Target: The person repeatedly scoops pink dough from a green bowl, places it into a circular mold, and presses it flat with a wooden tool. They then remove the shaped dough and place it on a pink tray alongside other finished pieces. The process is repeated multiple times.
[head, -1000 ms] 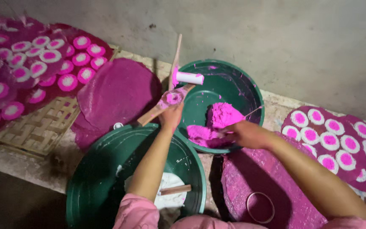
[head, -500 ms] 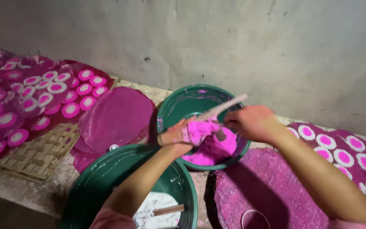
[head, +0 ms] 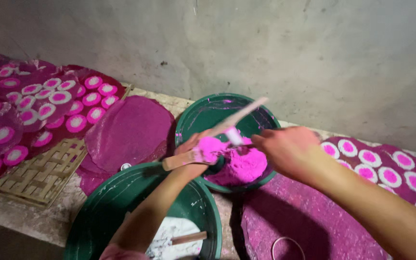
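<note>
Over the surface, my left hand grips a loaded paddle, my right hand pinches a scraper; pink paste could drop outside the green bowl.

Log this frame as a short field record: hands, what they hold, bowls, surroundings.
left hand: grips a wooden paddle loaded with pink paste
right hand: holds a stick at the paste on the paddle
far bowl: green, holds a pink mound
near bowl: green, white paste and a small stick inside
mat: woven, pink-and-white discs on it
right side: more discs on a purple sheet
</note>
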`<act>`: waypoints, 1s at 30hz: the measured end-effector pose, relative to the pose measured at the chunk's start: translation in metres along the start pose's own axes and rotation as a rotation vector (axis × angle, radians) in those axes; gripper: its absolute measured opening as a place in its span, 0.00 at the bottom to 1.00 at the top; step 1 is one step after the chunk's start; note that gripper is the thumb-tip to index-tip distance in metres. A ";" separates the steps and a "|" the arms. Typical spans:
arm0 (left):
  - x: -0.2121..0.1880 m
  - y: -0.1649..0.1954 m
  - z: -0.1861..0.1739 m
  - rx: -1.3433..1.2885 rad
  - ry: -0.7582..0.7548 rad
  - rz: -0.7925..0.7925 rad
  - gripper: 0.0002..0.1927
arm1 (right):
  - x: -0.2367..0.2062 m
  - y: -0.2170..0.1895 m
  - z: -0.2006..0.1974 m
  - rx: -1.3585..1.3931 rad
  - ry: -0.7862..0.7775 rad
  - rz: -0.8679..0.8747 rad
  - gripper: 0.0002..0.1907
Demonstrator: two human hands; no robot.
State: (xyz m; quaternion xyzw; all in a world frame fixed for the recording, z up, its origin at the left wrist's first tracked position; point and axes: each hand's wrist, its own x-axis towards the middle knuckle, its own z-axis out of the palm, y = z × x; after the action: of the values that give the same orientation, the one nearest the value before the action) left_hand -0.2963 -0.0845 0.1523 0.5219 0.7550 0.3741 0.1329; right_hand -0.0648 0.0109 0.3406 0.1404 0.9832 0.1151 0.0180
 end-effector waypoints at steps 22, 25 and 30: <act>-0.003 -0.005 0.047 0.179 0.107 0.400 0.20 | 0.007 -0.001 0.026 -0.281 -0.011 -0.116 0.16; -0.016 0.002 0.060 0.122 0.020 0.276 0.22 | 0.013 -0.033 0.066 -0.310 0.069 -0.210 0.13; -0.033 0.003 0.036 0.153 -0.079 0.135 0.19 | -0.007 -0.022 0.059 -0.078 -0.093 -0.129 0.16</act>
State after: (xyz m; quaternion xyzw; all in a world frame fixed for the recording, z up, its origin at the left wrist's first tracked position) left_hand -0.2586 -0.0976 0.1235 0.5947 0.7385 0.3025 0.0970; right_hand -0.0603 0.0014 0.2781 0.0811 0.9831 0.1451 0.0765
